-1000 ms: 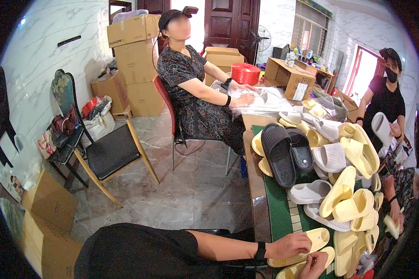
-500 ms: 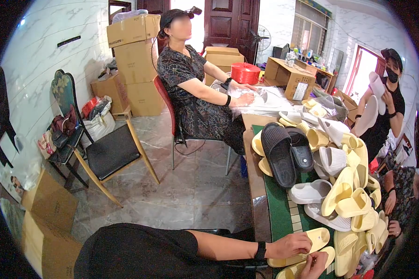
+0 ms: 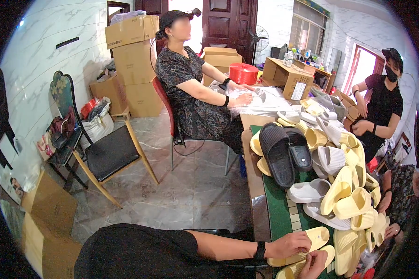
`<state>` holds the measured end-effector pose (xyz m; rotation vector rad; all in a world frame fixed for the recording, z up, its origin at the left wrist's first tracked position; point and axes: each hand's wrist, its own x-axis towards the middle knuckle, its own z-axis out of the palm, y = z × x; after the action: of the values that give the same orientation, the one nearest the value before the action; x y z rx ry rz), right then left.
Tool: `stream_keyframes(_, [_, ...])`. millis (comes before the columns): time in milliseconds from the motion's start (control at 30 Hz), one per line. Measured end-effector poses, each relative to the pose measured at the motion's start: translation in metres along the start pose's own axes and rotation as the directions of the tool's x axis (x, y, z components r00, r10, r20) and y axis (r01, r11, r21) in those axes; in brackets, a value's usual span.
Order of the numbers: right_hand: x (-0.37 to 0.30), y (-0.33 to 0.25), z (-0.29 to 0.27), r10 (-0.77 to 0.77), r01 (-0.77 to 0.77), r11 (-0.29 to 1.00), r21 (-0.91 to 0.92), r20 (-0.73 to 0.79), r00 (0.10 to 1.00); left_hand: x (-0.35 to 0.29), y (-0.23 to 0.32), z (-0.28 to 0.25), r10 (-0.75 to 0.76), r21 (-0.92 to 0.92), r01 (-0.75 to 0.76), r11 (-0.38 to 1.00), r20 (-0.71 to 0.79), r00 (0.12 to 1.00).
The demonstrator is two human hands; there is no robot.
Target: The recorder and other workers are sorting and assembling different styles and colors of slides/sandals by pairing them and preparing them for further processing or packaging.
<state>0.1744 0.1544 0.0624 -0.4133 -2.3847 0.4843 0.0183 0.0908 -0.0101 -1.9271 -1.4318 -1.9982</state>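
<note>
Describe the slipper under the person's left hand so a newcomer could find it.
On the green-topped table, look at the near end. There the left hand rests on a pale yellow slipper; unlike the heaped slippers behind, it lies flat, sole down.

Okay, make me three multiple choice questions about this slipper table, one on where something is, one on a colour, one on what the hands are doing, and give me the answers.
1. Where does the pair of black slippers lie?
A. on the wooden chair
B. on the table, near its left edge
C. on the floor

2. What colour is the slipper under the left hand?
A. pale yellow
B. red
C. black

3. What is the right hand doing?
A. hanging free of everything
B. lifting a cardboard box
C. touching a second yellow slipper

Answers: 1 B, the black pair sits on the tabletop beside the yellow heap. 2 A, the sole beneath the palm is pale yellow. 3 C, its fingers rest on the lower yellow slipper.
</note>
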Motion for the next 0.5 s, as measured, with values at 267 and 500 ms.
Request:
stream_keyframes(267, [0.001, -0.001, 0.002, -0.017, 0.017, 1.000, 0.016, 0.001, 1.000, -0.002, 0.002, -0.006, -0.063, 0.005, 0.062, 0.998, 0.031, 0.998])
stream_keyframes(500, [0.000, 0.002, 0.003, -0.034, 0.034, 0.999, 0.016, -0.017, 0.999, -0.002, 0.002, -0.005, -0.056, 0.020, 0.055, 0.998, 0.036, 0.998])
